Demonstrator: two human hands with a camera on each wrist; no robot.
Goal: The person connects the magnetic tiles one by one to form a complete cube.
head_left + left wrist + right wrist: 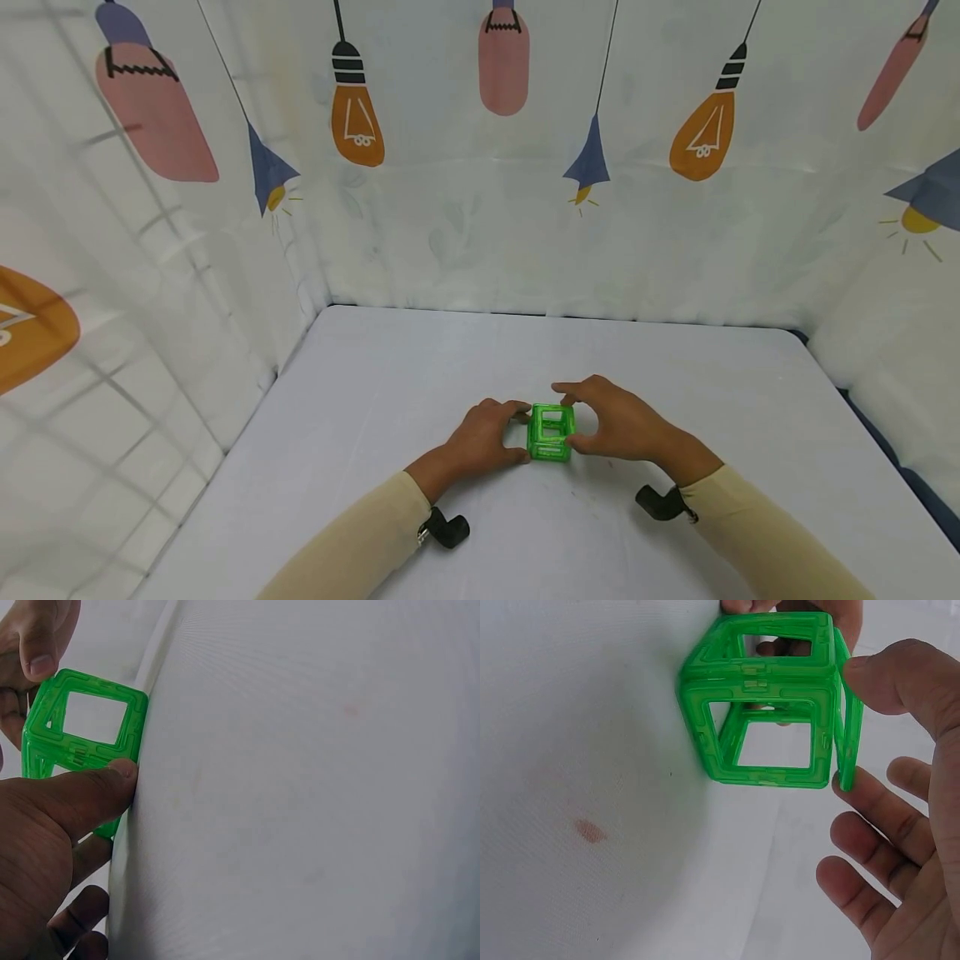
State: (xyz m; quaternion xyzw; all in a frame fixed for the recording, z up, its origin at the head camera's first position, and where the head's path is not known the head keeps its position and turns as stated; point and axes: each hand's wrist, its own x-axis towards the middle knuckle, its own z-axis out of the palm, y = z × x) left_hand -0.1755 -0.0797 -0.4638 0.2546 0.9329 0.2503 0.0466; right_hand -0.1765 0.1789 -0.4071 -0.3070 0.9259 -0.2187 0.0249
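A see-through green cube of square magnetic tiles (pixel 551 451), each tile an open frame, sits on the white table. My left hand (pixel 483 437) grips it from the left, its thumb (pixel 97 791) along a lower edge and a finger on the far side. From the right, my right hand (pixel 626 421) pinches one green magnetic tile (pixel 847 739) between thumb and index finger. In the right wrist view that tile lies against the cube's upper side at a slight tilt, with a thin gap along part of it. The right hand's other fingers are spread loosely.
White tabletop (pixel 420 354) surrounds the cube. Cloth walls (pixel 480 225) printed with lamps and bulbs enclose the table at the back and sides. A black wrist device (pixel 450 531) sits on the left wrist, another black device (pixel 660 503) on the right.
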